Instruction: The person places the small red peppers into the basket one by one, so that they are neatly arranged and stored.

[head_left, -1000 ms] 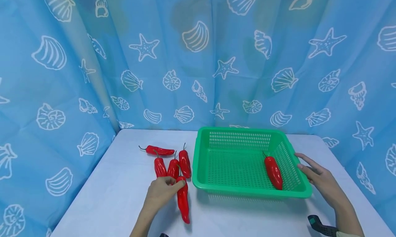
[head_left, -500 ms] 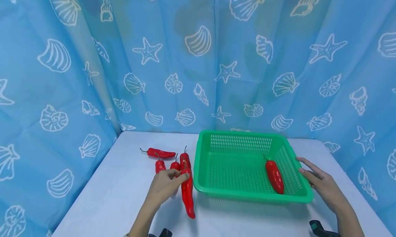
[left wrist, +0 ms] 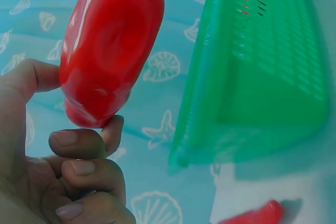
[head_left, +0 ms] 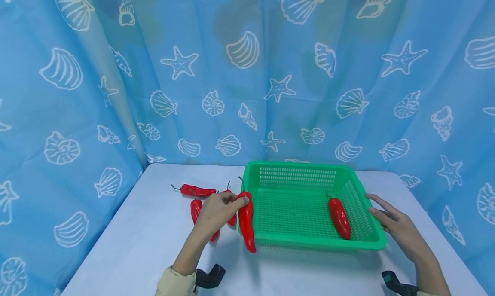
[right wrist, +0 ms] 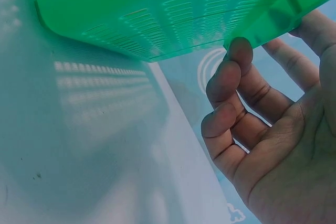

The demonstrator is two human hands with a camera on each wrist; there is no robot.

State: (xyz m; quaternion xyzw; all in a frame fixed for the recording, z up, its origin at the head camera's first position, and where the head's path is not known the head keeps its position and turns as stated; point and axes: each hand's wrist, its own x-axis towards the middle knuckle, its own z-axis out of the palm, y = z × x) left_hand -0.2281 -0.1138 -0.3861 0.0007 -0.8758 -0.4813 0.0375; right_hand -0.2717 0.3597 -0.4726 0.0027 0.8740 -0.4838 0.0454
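My left hand (head_left: pixel 217 211) pinches a long red chili pepper (head_left: pixel 246 227) near its stem end, between thumb and fingers. The pepper hangs tip down, in front of the left rim of the green plastic basket (head_left: pixel 309 241). In the left wrist view the same pepper (left wrist: pixel 113 40) is held by the fingertips, apart from the basket wall (left wrist: pixel 236 93). My right hand (head_left: pixel 400 229) touches the basket's right rim with extended thumb and index finger. Its other fingers are loosely bent below the rim in the right wrist view. One red pepper (head_left: pixel 339 218) lies inside the basket.
Several red peppers lie left of the basket on the white table (head_left: pixel 135 244), among them a sideways one (head_left: pixel 197 190) at the back and another (head_left: pixel 196 210) beside my left hand, which partly hides the group. A blue shell-patterned curtain (head_left: pixel 216 72) stands behind.
My left hand has lifted the front pepper from the group and carried it right and up to the basket's left rim. The right hand stays at the right rim.
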